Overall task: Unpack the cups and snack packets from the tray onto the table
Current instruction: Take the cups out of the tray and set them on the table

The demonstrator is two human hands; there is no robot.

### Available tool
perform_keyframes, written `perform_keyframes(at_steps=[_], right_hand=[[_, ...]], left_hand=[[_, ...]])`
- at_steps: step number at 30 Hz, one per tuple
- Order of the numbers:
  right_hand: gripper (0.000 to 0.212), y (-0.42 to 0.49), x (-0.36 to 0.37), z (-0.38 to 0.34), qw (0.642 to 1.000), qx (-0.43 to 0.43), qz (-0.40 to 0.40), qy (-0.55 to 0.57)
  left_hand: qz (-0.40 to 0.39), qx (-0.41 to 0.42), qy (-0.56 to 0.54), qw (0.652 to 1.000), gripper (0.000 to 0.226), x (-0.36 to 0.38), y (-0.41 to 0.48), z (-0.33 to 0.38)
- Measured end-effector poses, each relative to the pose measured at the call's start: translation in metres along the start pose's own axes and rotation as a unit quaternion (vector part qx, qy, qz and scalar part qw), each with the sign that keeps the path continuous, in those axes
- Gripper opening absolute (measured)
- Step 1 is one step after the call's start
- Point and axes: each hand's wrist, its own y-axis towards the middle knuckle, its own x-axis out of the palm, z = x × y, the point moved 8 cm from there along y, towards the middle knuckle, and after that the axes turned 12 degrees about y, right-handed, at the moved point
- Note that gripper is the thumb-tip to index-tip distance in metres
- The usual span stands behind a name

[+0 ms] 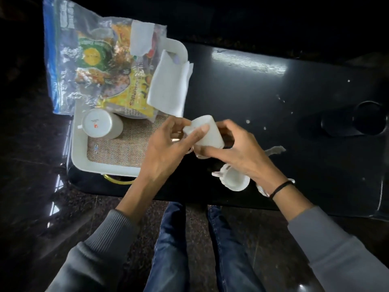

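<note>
A white cup [207,131] is held tilted above the table's front, just right of the white tray [101,166]. My left hand [168,144] grips its left side with thumb across it, and my right hand [237,146] curls round its lower right side. Another white cup [234,180] stands on the black table [252,91] under my right wrist. A third white cup [101,123] lies upside down in the tray's left part. A clear zip bag of snack packets [101,66] lies over the tray's far end.
White paper napkins [168,85] lean on the tray's right rim. A woven mat [122,148] lines the tray. A round black cup holder [357,121] sits at the table's right. A torn scrap [275,149] lies near my right hand. My legs are below the table edge.
</note>
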Motion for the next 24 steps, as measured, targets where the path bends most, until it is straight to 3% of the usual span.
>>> perform_keyframes(at_steps=[6,15,24], right_hand=[[0.064,-0.001,-0.049,0.051,0.986,0.122,0.053,0.097],[0.073,-0.004,-0.069,0.082,0.96,0.228,0.123,0.105],[0.081,0.003,-0.068,0.082,0.956,0.246,0.159,0.035]], left_hand=[[-0.066,-0.069,-0.11,0.989,0.014,0.054,0.01,-0.003],[-0.079,-0.047,-0.01,0.996,0.016,0.1,0.019,0.005],[-0.086,-0.043,0.006,0.995,0.016,0.105,0.028,0.003]])
